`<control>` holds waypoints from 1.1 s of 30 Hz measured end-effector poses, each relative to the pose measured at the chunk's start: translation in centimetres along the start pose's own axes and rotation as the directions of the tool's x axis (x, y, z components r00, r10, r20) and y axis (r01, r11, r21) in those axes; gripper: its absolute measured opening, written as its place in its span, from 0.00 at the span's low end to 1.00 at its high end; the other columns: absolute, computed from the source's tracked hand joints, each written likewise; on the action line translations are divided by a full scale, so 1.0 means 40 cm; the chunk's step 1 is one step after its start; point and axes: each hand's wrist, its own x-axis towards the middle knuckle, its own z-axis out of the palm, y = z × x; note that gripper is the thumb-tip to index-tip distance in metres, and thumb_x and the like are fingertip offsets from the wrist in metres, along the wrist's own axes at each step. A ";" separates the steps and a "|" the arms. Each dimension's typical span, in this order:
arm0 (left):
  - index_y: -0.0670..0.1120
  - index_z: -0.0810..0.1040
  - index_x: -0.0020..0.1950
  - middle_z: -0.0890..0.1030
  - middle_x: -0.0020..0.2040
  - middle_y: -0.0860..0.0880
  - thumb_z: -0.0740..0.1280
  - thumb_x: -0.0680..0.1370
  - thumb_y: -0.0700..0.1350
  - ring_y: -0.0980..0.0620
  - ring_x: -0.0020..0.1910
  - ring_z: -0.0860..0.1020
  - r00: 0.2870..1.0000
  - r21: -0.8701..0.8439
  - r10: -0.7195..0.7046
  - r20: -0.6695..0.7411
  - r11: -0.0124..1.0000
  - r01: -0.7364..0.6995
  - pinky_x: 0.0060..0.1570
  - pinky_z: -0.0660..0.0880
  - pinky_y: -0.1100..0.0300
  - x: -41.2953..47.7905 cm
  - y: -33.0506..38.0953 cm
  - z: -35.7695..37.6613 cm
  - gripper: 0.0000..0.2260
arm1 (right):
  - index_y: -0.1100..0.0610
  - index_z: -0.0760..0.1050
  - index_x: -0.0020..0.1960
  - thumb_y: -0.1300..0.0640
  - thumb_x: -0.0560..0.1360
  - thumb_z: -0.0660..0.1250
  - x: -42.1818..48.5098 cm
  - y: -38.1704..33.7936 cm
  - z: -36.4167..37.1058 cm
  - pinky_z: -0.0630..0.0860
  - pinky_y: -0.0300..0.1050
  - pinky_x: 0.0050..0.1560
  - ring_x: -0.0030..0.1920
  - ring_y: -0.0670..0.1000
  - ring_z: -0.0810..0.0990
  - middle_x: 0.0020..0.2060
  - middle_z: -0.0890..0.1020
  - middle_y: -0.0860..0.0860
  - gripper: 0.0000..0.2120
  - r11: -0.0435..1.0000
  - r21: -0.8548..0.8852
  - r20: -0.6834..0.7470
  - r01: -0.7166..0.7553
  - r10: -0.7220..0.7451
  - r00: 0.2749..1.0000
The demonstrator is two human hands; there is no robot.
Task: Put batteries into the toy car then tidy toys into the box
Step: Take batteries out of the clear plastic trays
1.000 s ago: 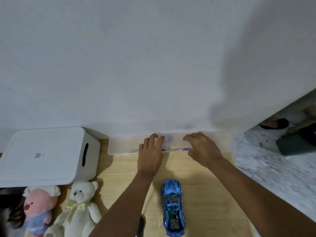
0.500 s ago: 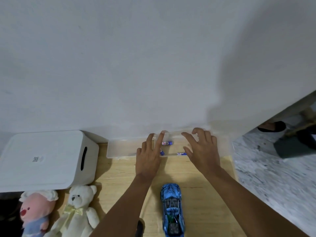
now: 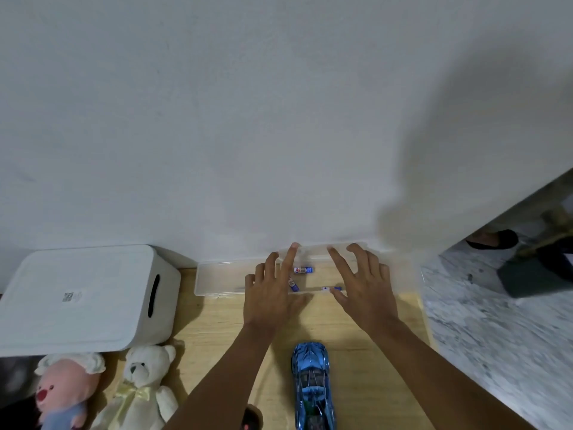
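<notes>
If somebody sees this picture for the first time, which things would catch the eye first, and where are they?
Both hands, the left hand and the right hand, lie spread over a clear plastic case against the wall, with small blue batteries inside. Nearer the camera, between the arms, lies a shiny blue toy car; at the left are a white storage box, a white teddy bear and a pink plush doll.

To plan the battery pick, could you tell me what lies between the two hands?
In the head view, blue-and-white batteries lie in the clear case between the left hand and right hand.
</notes>
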 end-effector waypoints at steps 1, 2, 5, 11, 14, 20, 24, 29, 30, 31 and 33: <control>0.61 0.40 0.84 0.67 0.76 0.47 0.56 0.77 0.73 0.45 0.66 0.74 0.999 -0.005 0.011 -0.031 1.000 -0.011 0.59 0.74 0.48 -0.003 -0.003 -0.001 0.41 | 0.50 0.66 0.78 0.41 0.67 0.78 0.000 -0.002 0.000 0.74 0.54 0.51 0.60 0.59 0.73 0.66 0.72 0.56 0.44 1.000 0.001 -0.004 -0.002 0.002 1.000; 0.62 0.39 0.83 0.68 0.76 0.47 0.54 0.78 0.73 0.45 0.66 0.74 0.999 -0.001 0.021 -0.045 1.000 -0.021 0.58 0.74 0.48 -0.005 -0.006 -0.001 0.40 | 0.50 0.66 0.78 0.41 0.67 0.79 -0.001 -0.004 0.001 0.74 0.54 0.51 0.60 0.59 0.74 0.67 0.73 0.57 0.44 1.000 0.002 -0.007 -0.005 0.005 1.000; 0.64 0.31 0.80 0.67 0.76 0.48 0.57 0.79 0.70 0.45 0.67 0.73 1.000 0.008 0.016 -0.022 1.000 -0.016 0.60 0.73 0.48 -0.004 -0.015 0.005 0.41 | 0.50 0.67 0.78 0.43 0.67 0.79 -0.002 -0.009 0.002 0.74 0.55 0.52 0.61 0.60 0.74 0.67 0.73 0.57 0.43 1.000 0.007 -0.006 -0.017 0.017 1.000; 0.62 0.27 0.79 0.70 0.74 0.47 0.59 0.80 0.70 0.44 0.64 0.74 1.000 0.086 0.008 -0.010 0.996 -0.007 0.58 0.73 0.47 -0.004 -0.012 0.008 0.45 | 0.53 0.79 0.62 0.57 0.72 0.76 -0.030 -0.001 0.023 0.77 0.51 0.46 0.51 0.56 0.79 0.54 0.79 0.54 0.20 0.976 0.094 -0.130 0.194 -0.182 0.975; 0.61 0.28 0.80 0.71 0.73 0.48 0.61 0.79 0.70 0.45 0.64 0.75 1.000 0.103 0.005 -0.016 0.995 -0.003 0.58 0.73 0.47 -0.005 -0.010 0.008 0.46 | 0.51 0.81 0.60 0.57 0.78 0.70 0.005 0.003 0.019 0.79 0.49 0.49 0.52 0.54 0.81 0.51 0.83 0.50 0.11 0.963 0.187 0.178 0.195 -0.228 0.957; 0.61 0.27 0.80 0.70 0.73 0.50 0.61 0.79 0.70 0.46 0.65 0.73 1.000 0.088 -0.008 0.007 0.996 0.008 0.59 0.71 0.48 -0.007 -0.007 0.006 0.47 | 0.51 0.84 0.55 0.56 0.79 0.69 0.107 0.006 0.007 0.80 0.47 0.55 0.49 0.50 0.84 0.51 0.86 0.50 0.07 0.844 0.495 0.475 -0.208 -0.062 0.878; 0.61 0.25 0.79 0.68 0.75 0.50 0.62 0.79 0.70 0.46 0.68 0.72 1.000 0.081 -0.010 0.026 0.997 0.008 0.62 0.71 0.47 -0.006 -0.006 0.004 0.48 | 0.49 0.82 0.56 0.53 0.73 0.77 0.137 0.005 0.034 0.78 0.44 0.55 0.52 0.52 0.82 0.53 0.83 0.51 0.12 0.904 0.375 0.598 -0.205 -0.067 0.799; 0.62 0.25 0.78 0.68 0.75 0.49 0.63 0.78 0.70 0.45 0.68 0.72 1.000 0.070 -0.009 0.019 0.997 0.007 0.62 0.72 0.46 -0.006 -0.004 0.000 0.49 | 0.52 0.80 0.58 0.54 0.73 0.77 0.155 0.000 0.053 0.77 0.47 0.58 0.57 0.54 0.81 0.56 0.83 0.50 0.15 0.940 0.315 0.583 -0.130 -0.084 0.808; 0.62 0.25 0.79 0.68 0.75 0.49 0.63 0.78 0.70 0.45 0.67 0.72 1.000 0.069 -0.007 0.012 0.998 0.006 0.62 0.72 0.46 -0.007 -0.004 -0.001 0.49 | 0.52 0.81 0.59 0.55 0.74 0.76 0.156 -0.001 0.056 0.78 0.48 0.59 0.58 0.54 0.81 0.57 0.83 0.51 0.14 0.945 0.304 0.583 -0.116 -0.089 0.807; 0.62 0.26 0.79 0.69 0.74 0.49 0.63 0.78 0.69 0.45 0.67 0.73 1.000 0.067 -0.006 0.008 0.998 0.006 0.61 0.72 0.47 -0.008 -0.004 -0.002 0.49 | 0.53 0.81 0.60 0.57 0.76 0.73 0.156 -0.003 0.058 0.78 0.49 0.60 0.59 0.55 0.81 0.58 0.83 0.52 0.13 0.955 0.281 0.584 -0.090 -0.096 0.806; 0.61 0.25 0.78 0.69 0.75 0.49 0.63 0.79 0.69 0.46 0.67 0.73 1.000 0.073 -0.004 0.007 0.997 0.003 0.61 0.72 0.47 -0.009 -0.002 -0.003 0.49 | 0.54 0.82 0.60 0.60 0.79 0.67 0.151 -0.007 0.059 0.79 0.50 0.58 0.58 0.58 0.82 0.58 0.84 0.54 0.11 0.975 0.220 0.570 -0.029 -0.104 0.815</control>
